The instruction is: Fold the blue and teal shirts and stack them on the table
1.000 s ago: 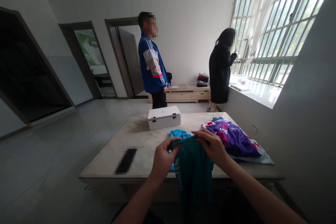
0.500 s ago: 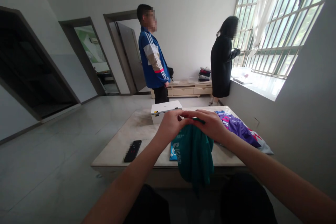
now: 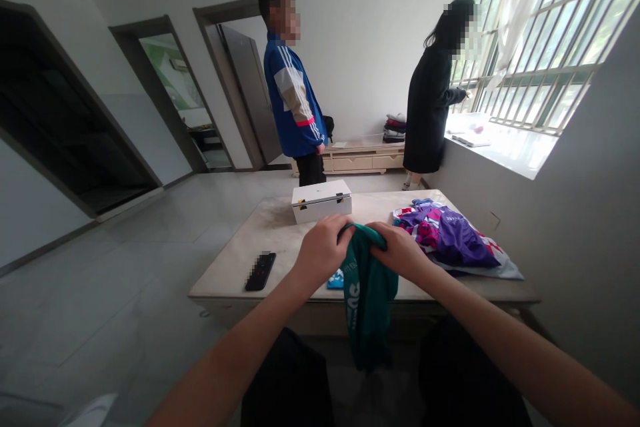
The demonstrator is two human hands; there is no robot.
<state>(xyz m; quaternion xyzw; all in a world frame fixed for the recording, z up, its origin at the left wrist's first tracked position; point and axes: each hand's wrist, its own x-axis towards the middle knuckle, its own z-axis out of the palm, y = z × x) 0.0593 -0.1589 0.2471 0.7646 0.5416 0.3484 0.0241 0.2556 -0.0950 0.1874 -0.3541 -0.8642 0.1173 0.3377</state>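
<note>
- Fingers of left hand (image 3: 324, 245) and right hand (image 3: 401, 251) pinch closed on 1 green garment (image 3: 369, 297), hanging below them.
- Blue cloth (image 3: 335, 279), perhaps folded, lies below left fingers, partly hidden.

Daylight enters from the right through a tall barred window (image 3: 545, 73), panes bright; thin white curtain (image 3: 520, 10) hanging there, glossy pale sill (image 3: 525, 155) below. Back wall (image 3: 360, 47) plain white; right wall (image 3: 585, 233) in grey shade. Low cream cabinet (image 3: 353, 163) with drawers stands along the back. Leftward, brown-framed openings — a dark one (image 3: 60, 113), a doorway (image 3: 173, 77) showing green beyond, a dark door (image 3: 246, 87) ajar. Floor (image 3: 125, 293) pale, shiny, faintly seamed. Foreground: low, light-topped table (image 3: 226, 265).
</note>
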